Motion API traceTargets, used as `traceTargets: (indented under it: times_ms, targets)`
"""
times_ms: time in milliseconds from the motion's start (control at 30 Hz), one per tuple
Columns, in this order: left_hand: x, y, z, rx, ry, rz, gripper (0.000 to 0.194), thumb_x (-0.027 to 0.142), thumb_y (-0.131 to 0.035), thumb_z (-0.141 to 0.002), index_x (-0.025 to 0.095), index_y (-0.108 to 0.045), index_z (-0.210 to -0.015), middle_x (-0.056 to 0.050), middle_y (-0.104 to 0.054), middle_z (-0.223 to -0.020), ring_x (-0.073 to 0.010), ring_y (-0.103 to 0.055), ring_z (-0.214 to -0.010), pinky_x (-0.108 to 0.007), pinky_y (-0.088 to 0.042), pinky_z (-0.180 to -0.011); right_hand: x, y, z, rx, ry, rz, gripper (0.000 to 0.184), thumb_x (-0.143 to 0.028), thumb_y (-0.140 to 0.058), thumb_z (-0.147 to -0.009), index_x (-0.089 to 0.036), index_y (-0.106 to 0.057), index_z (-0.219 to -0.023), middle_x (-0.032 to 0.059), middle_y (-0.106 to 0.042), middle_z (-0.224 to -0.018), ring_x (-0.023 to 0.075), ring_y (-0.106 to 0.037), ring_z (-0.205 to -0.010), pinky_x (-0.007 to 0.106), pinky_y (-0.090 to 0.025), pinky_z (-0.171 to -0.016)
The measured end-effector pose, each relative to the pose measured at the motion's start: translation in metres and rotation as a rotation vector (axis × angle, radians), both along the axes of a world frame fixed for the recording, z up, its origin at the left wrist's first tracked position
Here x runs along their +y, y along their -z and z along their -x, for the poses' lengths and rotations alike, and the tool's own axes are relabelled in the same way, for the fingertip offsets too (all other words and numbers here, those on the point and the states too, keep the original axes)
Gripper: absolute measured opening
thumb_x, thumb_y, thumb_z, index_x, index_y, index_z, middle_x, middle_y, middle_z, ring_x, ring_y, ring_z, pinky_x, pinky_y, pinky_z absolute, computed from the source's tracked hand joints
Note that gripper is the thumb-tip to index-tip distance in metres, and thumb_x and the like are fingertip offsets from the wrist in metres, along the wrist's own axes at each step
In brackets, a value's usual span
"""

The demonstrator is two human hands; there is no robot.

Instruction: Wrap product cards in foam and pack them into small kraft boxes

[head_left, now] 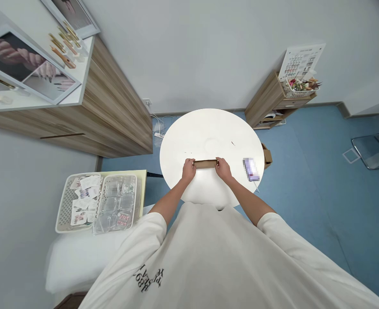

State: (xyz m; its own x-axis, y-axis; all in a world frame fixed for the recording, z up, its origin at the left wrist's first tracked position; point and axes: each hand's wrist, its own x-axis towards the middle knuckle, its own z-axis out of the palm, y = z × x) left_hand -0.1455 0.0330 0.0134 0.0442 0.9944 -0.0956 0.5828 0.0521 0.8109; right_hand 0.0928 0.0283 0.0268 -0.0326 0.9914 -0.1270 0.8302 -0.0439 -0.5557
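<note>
Head view: the left hand and right hand grip the brown box by its nine and three o'clock ends, fingers curled, near the middle of the white table. A blurred purple item lies near the table's edge, toward four o'clock; two baskets sit beyond it at eight.
</note>
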Motion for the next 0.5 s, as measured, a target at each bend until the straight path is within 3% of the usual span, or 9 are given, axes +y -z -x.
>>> traceTargets:
  times_ms: [267,500]
  targets:
    - [-0.007,0.001,0.006,0.007,0.065,-0.039,0.042,0.011,-0.053,-0.092,0.024,-0.062,-0.130,-0.009,-0.057,-0.121,-0.0224,-0.063,-0.102,-0.038,-0.050,-0.098,-0.003,-0.002,-0.002,-0.004,-0.046,0.001,0.047,-0.020,-0.044,-0.096,-0.020,-0.051,-0.142,0.0109,-0.061,-0.112,0.0258,-0.059,-0.100,0.039,-0.049,-0.091]
    - [-0.008,-0.009,0.005,0.011,0.064,-0.001,0.042,0.015,-0.051,-0.093,0.025,-0.061,-0.133,-0.010,-0.054,-0.133,-0.0241,-0.061,-0.112,-0.039,-0.049,-0.102,-0.001,-0.009,0.000,-0.008,-0.052,0.046,0.052,-0.022,-0.041,-0.096,-0.019,-0.047,-0.147,0.0140,-0.061,-0.120,0.0291,-0.057,-0.105,0.044,-0.047,-0.096]
